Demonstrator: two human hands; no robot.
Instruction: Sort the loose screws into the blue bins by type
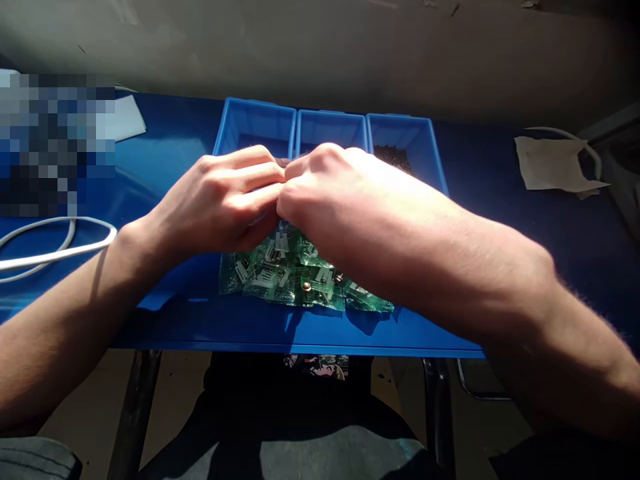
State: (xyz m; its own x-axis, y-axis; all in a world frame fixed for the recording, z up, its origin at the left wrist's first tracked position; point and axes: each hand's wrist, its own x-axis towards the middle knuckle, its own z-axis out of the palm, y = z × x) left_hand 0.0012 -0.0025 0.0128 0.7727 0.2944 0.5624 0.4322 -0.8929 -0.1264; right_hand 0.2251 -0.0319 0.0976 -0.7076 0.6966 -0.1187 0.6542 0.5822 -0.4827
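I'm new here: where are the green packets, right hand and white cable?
Green packets [305, 272]: head view, the pile's middle.
Right hand [325, 183]: head view, its back.
White cable [55, 255]: head view, along its length.

My left hand and right hand meet backs-up, hiding my fingertips and anything between them. They also cover parts of the green packets and blue bins. Dark bits in one bin are too small to identify. Pixelation blurs the far left, where a white cable leaves the picture.
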